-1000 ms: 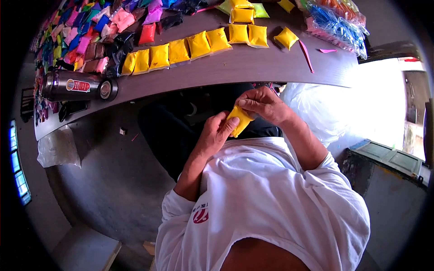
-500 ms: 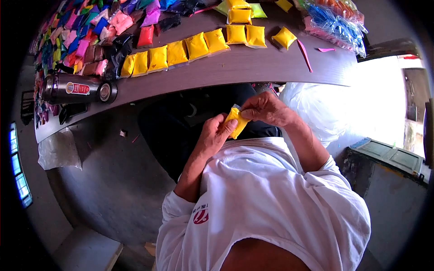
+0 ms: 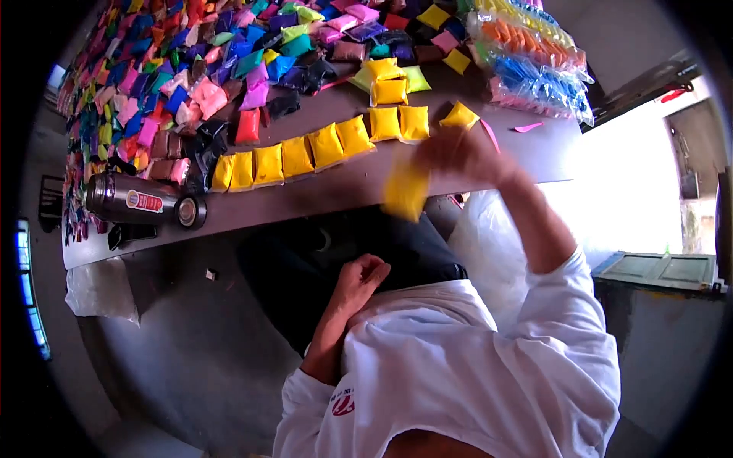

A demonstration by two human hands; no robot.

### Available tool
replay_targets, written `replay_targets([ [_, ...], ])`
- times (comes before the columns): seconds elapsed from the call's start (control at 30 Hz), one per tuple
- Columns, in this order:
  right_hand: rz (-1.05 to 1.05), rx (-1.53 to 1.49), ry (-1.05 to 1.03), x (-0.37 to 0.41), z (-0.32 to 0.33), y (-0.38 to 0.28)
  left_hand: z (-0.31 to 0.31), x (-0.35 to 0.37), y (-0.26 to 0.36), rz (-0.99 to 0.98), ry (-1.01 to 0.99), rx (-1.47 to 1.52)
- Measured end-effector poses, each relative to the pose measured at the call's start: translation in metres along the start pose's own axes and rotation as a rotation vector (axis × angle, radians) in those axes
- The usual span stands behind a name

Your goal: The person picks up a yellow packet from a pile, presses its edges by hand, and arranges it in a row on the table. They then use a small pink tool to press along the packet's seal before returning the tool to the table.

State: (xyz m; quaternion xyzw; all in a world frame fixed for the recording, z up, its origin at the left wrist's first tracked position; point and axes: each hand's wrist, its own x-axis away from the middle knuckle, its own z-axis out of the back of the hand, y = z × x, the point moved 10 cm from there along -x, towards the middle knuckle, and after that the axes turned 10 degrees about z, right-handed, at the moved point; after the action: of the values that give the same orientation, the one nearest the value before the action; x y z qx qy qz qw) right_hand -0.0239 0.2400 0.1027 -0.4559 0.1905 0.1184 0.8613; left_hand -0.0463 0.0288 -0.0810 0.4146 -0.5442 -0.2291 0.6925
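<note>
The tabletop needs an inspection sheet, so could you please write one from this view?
Surface: tabletop partly bare between the packets.
Job's things: row of yellow packets near the front edge.
Clutter: multicoloured packets crowded at left; flask on its side; pink tool lying at right.
Grippers: bare hands; right hand blurred, holding a yellow pouch; left hand curled, nothing visibly held.
Cables: nothing seen.
Surroundings: clear plastic bag below the table's left end.

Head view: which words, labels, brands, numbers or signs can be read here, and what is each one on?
None can be read with certainty.
Sticker on the dark flask: red and white, print too small.
Red emblem on the white shirt: small dark characters beside it, illegible.
Row of yellow packets: no lettering visible.
</note>
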Motion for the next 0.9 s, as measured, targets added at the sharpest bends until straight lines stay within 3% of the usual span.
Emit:
replay_targets([
  [0.03,-0.374,-0.468,0.129,-0.009,0.044,0.023,0.001,0.002,0.001,0.002,-0.003,0.069],
  [0.07,-0.261,-0.132,0.482,-0.023,0.097,0.025,0.001,0.001,-0.003,-0.003,-0.004,0.068],
  [0.13,-0.159,-0.312,0.872,-0.033,0.170,0.032,0.006,-0.006,-0.024,0.066,0.035,0.093],
  [0.17,-0.152,-0.304,0.873,-0.034,0.180,0.036,0.007,-0.006,-0.018,0.030,0.033,0.065],
  [0.2,-0.197,-0.084,0.882,-0.029,0.191,0.039,0.008,-0.004,-0.014,0.022,0.031,0.065],
  [0.23,-0.238,0.135,0.882,-0.026,0.198,0.041,0.010,-0.002,-0.013,0.050,0.034,0.063],
  [0.27,-0.287,0.155,0.789,-0.029,0.185,0.053,0.011,-0.002,-0.012,0.075,0.039,0.064],
  [0.33,-0.378,0.419,0.500,-0.040,0.152,0.077,0.011,-0.011,-0.025,0.080,0.039,0.092],
  [0.47,-0.206,0.597,0.366,-0.055,0.094,0.100,0.008,-0.018,-0.040,0.110,0.020,0.154],
  [0.63,-0.368,0.753,0.111,-0.082,0.064,0.116,0.013,-0.017,-0.041,0.043,0.027,0.237],
  [0.73,-0.309,0.826,-0.047,-0.089,0.059,0.134,0.017,-0.013,-0.034,0.031,0.022,0.292],
  [0.9,-0.423,0.596,0.036,-0.093,0.067,0.109,0.018,-0.011,-0.040,0.064,0.029,0.409],
])
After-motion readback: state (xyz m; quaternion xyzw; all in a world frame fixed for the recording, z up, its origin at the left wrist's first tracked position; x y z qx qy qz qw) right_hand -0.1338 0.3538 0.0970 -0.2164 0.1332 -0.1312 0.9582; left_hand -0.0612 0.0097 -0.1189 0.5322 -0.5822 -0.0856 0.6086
